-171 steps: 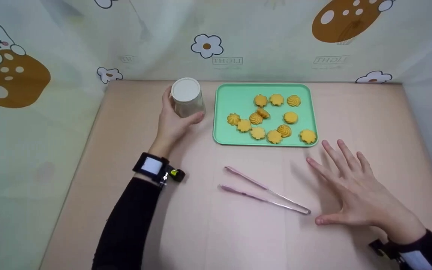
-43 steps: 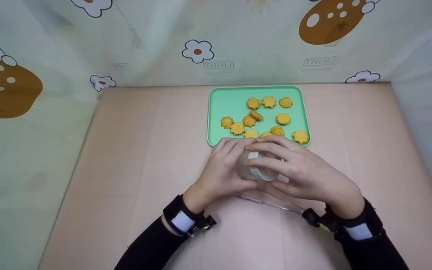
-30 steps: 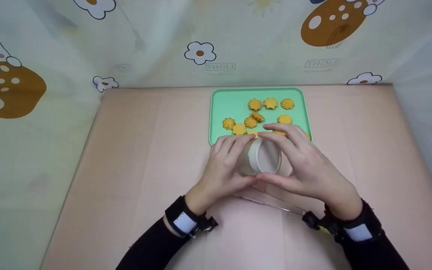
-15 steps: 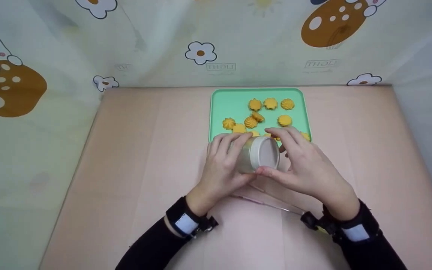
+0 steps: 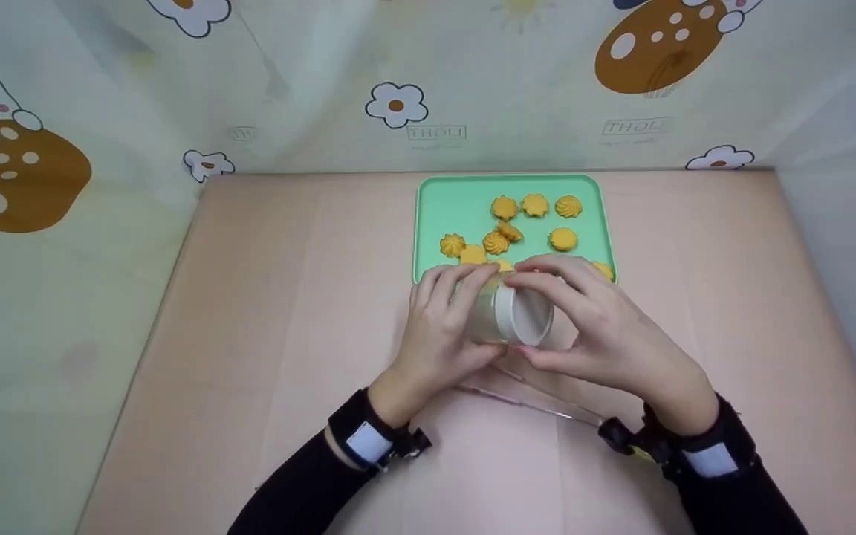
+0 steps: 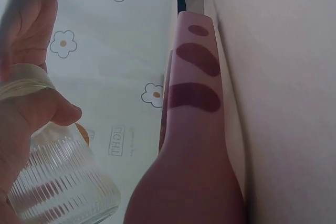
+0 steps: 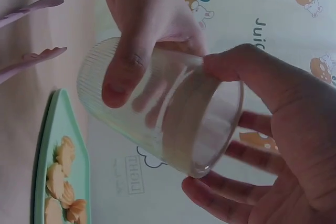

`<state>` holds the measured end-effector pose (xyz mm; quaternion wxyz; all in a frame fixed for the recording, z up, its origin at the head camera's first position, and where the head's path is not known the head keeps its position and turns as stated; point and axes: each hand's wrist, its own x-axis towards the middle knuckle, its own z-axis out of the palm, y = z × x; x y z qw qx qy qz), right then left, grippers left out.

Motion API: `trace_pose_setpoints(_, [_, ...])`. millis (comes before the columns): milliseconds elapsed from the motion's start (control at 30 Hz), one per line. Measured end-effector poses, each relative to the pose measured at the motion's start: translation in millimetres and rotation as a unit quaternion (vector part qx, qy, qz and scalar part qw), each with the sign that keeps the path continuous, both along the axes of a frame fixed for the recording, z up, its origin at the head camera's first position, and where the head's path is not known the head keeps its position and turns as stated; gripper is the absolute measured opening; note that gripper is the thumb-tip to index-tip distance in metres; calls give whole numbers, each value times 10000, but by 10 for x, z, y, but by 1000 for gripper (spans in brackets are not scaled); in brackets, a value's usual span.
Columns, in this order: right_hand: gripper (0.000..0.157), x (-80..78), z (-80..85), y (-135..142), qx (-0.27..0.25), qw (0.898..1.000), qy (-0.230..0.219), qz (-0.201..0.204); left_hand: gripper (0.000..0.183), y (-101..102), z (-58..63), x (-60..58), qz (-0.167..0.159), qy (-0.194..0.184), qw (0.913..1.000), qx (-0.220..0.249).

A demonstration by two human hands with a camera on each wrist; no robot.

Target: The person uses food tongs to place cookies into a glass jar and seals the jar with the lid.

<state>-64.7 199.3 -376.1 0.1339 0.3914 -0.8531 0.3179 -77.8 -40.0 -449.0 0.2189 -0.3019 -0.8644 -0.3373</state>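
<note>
A clear ribbed jar (image 5: 482, 319) with a white lid (image 5: 533, 316) is held tilted on its side above the table, its lid towards the right. My left hand (image 5: 435, 327) grips the jar's body, thumb below and fingers over the top. With thumb and fingertips my right hand (image 5: 614, 334) holds the lid's edge. In the right wrist view, the thumb presses one side of the lid (image 7: 184, 116) and fingers reach the opposite side. Pink-tipped tongs (image 5: 517, 402) lie spread on the table under the hands, and their handle end is close to the right wrist's camera.
Behind the hands lies a green tray (image 5: 443, 204) with several golden cookies (image 5: 536, 206) on it; its front edge is partly hidden by the fingers. A printed curtain (image 5: 309, 89) hangs along the table's back edge and left side.
Since the oldest frame, the left hand has brought the jar from beside the tray to the middle, and the right hand has joined it. Lately the right fingers loosen and regrip around the lid.
</note>
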Motion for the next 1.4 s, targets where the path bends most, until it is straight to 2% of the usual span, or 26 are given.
trace_pose_setpoints(200, [72,11,11,48,134,9986,-118,502,93,5,-20,-3,-94,-97,9999,4])
trace_pose_setpoints(333, [71,8,-1,56,189,9979,-167,593,92,12,-34,2,-136,-148,9998,43])
trace_pose_setpoints(433, [74,10,-7,49,212,9982,-257,504,93,18,-42,13,-110,-174,9998,53])
trace_pose_setpoints(533, [84,19,-7,31,166,9985,-482,197,95,26,-44,25,-29,-172,9998,52])
trace_pose_setpoints(667, [93,33,-13,15,29,9937,-985,-534,96,37,-49,35,128,-122,9998,0])
trace_pose_setpoints(800, [89,53,-25,8,43,9820,-1474,-1177,95,50,-57,47,254,-43,9996,-121])
trace_pose_setpoints(967, [75,67,-37,-30,78,9745,-1773,-1371,95,62,-69,57,301,76,9992,-266])
trace_pose_setpoints(1067, [70,66,-36,-41,38,9798,-1600,-1196,94,67,-68,55,265,39,9993,-246])
trace_pose_setpoints(1233, [70,46,-18,-36,25,9939,-905,-627,94,70,-55,57,173,-127,9997,-75])
trace_pose_setpoints(1400, [72,40,-1,-24,57,9983,-554,-193,93,61,-39,50,34,-309,9995,62])
